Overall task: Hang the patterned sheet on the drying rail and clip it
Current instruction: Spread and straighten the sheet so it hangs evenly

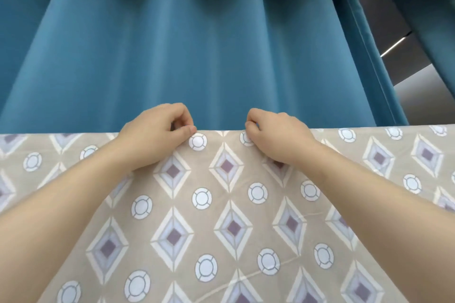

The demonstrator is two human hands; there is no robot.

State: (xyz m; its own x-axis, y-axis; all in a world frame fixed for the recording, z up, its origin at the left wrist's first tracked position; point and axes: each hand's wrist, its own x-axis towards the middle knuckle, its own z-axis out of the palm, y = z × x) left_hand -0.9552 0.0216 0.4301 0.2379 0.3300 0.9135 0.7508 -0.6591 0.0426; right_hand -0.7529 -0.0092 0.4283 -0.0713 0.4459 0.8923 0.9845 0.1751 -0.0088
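Note:
The patterned sheet (229,204) is beige with purple diamonds and pale circles. It hangs draped over a horizontal line, and its top fold runs straight across the view. The rail itself is hidden under the fabric. My left hand (157,133) pinches the top fold left of centre, thumb and fingers closed on the cloth. My right hand (275,135) pinches the same fold a short way to the right. A small gap of fold lies between the two hands. No clip shows in the view.
A blue pleated curtain (187,44) hangs close behind the sheet and fills the upper view. At the upper right a grey wall and ceiling with a light strip (394,47) show past the curtain's edge.

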